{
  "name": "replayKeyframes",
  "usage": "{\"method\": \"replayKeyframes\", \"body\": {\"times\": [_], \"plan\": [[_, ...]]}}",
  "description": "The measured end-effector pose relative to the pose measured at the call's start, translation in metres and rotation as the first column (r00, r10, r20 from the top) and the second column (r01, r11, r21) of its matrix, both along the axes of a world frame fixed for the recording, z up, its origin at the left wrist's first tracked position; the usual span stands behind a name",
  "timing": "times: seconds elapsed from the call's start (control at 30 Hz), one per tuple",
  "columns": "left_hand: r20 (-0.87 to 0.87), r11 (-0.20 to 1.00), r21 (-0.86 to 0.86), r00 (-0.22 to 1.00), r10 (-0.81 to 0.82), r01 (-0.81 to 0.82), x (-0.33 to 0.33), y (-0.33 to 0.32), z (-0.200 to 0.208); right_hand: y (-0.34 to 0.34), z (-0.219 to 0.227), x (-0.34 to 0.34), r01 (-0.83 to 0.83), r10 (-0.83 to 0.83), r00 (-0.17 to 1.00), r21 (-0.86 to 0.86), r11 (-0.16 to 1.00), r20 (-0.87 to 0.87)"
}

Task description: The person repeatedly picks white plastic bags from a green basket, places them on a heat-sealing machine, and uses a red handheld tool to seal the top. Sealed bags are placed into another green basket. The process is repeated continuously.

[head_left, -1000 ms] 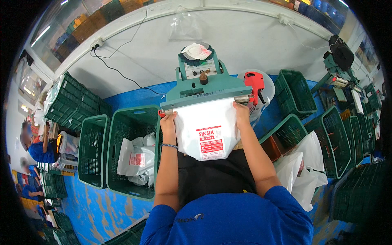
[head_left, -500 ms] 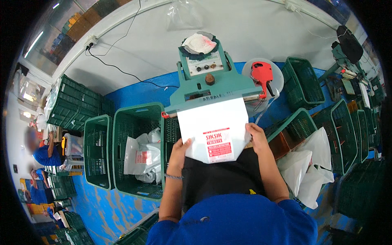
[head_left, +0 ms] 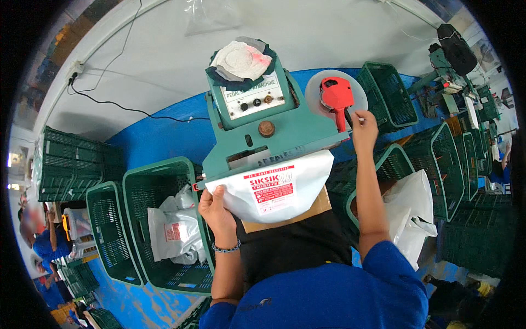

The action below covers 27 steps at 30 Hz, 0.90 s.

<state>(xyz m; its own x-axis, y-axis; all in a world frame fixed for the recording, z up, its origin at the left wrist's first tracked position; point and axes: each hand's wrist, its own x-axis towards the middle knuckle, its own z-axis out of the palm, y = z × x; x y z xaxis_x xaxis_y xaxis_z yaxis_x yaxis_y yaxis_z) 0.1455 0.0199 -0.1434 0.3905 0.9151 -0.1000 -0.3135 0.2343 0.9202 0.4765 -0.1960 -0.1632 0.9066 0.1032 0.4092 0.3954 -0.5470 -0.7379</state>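
Note:
A white plastic bag (head_left: 230,194) with red print hangs with its upper edge in the jaws of a green pedal sealing machine (head_left: 307,129). My left hand (head_left: 217,211) pinches the left edge of this bag, thumb on top. To the right of the machine, my right hand (head_left: 364,126) has its fingers curled at the black trigger of a red label gun (head_left: 337,94), which lies on a round whitish surface (head_left: 315,90). Part of that grip is hidden by the hand itself. Below the bag, a piece of brown cardboard (head_left: 318,207) shows over my dark lap.
A green crate (head_left: 131,178) on the left holds filled white bags (head_left: 183,230). More white bags (head_left: 408,203) lie over a crate at right. Stacked green crates (head_left: 60,164) stand far left, near a person (head_left: 46,241). A black cable (head_left: 137,112) runs to the machine.
My right hand has let go of the bag's right edge and moved up and right to the label gun. My left hand still holds the bag, whose lower end now bulges upward.

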Motion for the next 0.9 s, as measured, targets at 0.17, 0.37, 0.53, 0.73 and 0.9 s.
{"method": "replayKeyframes", "body": {"times": [0.17, 0.37, 0.53, 0.73, 0.9], "plan": [[0.007, 0.998, -0.056, 1.0, 0.017, -0.017, -0.003, -0.006, 0.0, 0.015, -0.097, 0.077, 0.047, -0.11, 0.993, -0.777, 0.628, -0.029], [-0.097, 0.998, -0.036, 0.994, 0.046, -0.05, -0.003, -0.006, 0.006, 0.001, -0.07, 0.085, -0.183, -0.004, 0.962, -0.657, 0.731, -0.272], [-0.019, 0.999, -0.04, 1.0, 0.009, -0.01, -0.005, -0.007, 0.004, -0.076, 0.003, -0.016, -0.18, 0.564, 0.626, 0.603, 0.777, -0.539], [0.019, 0.998, -0.001, 0.997, 0.07, -0.07, -0.001, -0.011, 0.002, -0.133, 0.047, -0.221, -0.395, 0.239, 0.755, -0.132, 0.909, -0.61], [0.009, 0.992, 0.07, 0.995, 0.101, -0.102, -0.001, -0.015, 0.004, -0.099, 0.063, -0.268, -0.62, 0.599, 0.654, 0.128, 0.775, -0.461]]}}
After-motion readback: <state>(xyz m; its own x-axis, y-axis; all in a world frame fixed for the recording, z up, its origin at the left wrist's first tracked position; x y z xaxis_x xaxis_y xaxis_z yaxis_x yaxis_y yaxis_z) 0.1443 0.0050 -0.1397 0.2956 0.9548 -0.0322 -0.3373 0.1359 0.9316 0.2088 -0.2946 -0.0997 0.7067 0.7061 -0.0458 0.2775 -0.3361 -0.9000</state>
